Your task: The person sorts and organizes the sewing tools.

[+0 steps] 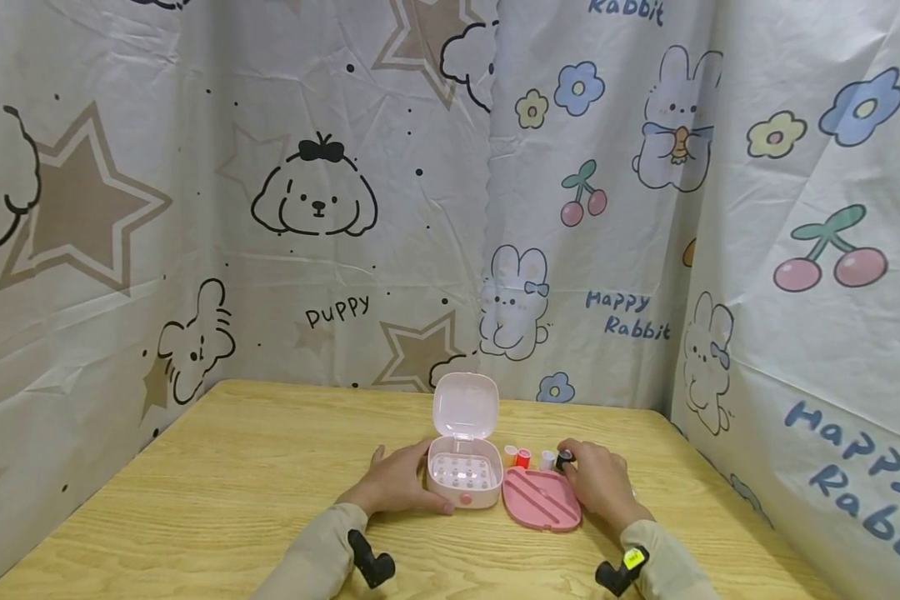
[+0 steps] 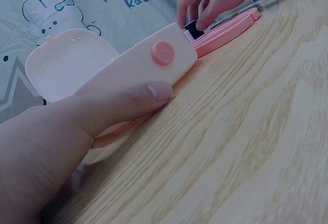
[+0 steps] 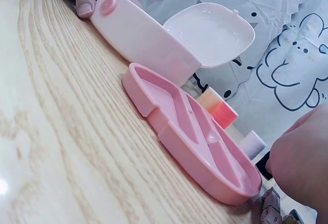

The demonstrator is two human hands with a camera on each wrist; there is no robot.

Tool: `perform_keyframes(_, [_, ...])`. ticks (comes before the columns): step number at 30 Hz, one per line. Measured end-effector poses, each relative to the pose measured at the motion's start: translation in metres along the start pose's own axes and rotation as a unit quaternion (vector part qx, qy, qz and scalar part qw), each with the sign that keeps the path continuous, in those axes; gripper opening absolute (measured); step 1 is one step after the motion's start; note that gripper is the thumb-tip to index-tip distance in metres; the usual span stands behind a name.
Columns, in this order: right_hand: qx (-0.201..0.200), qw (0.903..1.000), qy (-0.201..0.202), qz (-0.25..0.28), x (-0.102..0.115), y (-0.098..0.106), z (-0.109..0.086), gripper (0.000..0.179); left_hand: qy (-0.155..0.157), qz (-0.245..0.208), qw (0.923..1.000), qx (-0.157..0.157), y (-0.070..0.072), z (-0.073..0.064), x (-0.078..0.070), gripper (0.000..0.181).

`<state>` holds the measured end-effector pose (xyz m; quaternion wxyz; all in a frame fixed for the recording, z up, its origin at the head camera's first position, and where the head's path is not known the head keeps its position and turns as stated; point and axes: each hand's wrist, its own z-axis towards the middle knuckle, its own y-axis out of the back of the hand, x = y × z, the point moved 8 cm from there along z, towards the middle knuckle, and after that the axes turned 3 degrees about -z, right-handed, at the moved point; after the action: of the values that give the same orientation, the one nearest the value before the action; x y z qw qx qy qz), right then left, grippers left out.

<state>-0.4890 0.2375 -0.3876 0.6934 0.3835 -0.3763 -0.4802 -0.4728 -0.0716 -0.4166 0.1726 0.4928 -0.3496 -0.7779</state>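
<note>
A pale pink sewing box (image 1: 442, 493) stands on the table with its lid (image 1: 466, 406) raised and rows of small pegs inside. My left hand (image 1: 396, 482) grips its left side, the thumb lying along the front near the round pink button (image 2: 163, 53). My right hand (image 1: 602, 483) pinches a black thread spool (image 1: 564, 459) behind a pink divided tray (image 1: 543, 500). Left of that spool stand a white spool (image 1: 547, 460), a red spool (image 1: 522, 458) and a pale orange spool (image 1: 510, 455). Part of the black spool is hidden by my right fingers.
The wooden table (image 1: 270, 467) extends to both sides of the box. Printed curtains (image 1: 315, 275) hang close behind and at the sides. Small patterned items (image 3: 271, 206) lie beyond the tray near my right hand, partly cut off.
</note>
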Motion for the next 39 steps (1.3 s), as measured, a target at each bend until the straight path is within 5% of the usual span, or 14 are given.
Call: perform_keyframes(39, [-0.032,0.9995,-0.009,0.004,0.007,0.015,0.004,0.027,0.000,0.017,0.9999,-0.002,-0.002,0.003,0.006,0.116])
